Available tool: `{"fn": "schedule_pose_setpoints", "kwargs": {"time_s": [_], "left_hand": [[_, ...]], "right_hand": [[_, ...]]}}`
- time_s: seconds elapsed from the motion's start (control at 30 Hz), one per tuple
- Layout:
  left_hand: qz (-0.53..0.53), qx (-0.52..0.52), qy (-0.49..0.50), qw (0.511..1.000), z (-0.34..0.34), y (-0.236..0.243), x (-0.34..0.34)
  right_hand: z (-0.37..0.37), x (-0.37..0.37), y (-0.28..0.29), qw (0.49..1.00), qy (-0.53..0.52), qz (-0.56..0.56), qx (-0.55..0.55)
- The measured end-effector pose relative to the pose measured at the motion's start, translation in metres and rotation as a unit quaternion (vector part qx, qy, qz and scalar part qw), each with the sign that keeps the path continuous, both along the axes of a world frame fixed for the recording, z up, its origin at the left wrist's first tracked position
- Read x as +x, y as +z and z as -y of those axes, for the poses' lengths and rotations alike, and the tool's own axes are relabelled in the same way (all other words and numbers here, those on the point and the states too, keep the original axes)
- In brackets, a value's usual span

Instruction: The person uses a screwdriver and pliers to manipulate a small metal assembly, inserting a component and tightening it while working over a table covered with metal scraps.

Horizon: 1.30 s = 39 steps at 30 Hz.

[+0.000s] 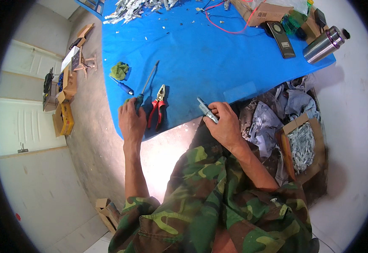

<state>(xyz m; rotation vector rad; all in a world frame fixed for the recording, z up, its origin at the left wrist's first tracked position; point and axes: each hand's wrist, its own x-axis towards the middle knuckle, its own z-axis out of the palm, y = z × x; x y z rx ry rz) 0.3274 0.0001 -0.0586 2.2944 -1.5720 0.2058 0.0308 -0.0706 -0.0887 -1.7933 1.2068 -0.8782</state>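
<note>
Clothing (184,204); hands (132,122) (226,126) touch screwdriver (139,100), metal piece (205,108).

Your hands: two, left hand (132,122) and right hand (226,127). Held in your right: one silver piece (207,111). Screwdrivers before you: two, one green-handled screwdriver (139,101), one blue-handled screwdriver (126,88). Red-handled pliers (159,103): one pair. Green cloth (119,71): one. Metal flask (320,46): one. Dark rectangular device (281,40): one. Heap of silver scraps (134,9) on your table: one, scraps too many to count.
</note>
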Motion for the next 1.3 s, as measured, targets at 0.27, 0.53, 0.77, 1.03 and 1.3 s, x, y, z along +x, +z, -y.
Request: {"fn": "schedule_pose_setpoints", "kwargs": {"time_s": [0.27, 0.53, 0.77, 1.03, 1.3], "left_hand": [[-0.314, -0.021, -0.016, 0.949, -0.015, 0.056, -0.048], [-0.402, 0.008, -0.023, 0.915, -0.044, 0.058, -0.070], [-0.404, 0.048, -0.040, 0.913, -0.052, 0.055, -0.064], [-0.384, 0.050, -0.029, 0.921, -0.056, 0.065, -0.060], [-0.356, 0.055, -0.080, 0.929, -0.066, 0.079, -0.046]], "right_hand": [[-0.007, -0.002, -0.006, 0.998, -0.019, 0.005, 0.052], [-0.011, -0.005, -0.003, 0.991, -0.038, 0.008, 0.126], [-0.006, -0.011, -0.021, 0.957, 0.042, 0.121, 0.259], [-0.006, -0.010, 0.003, 0.879, 0.033, 0.221, 0.422], [-0.005, -0.007, 0.007, 0.893, 0.051, 0.203, 0.399]]}}
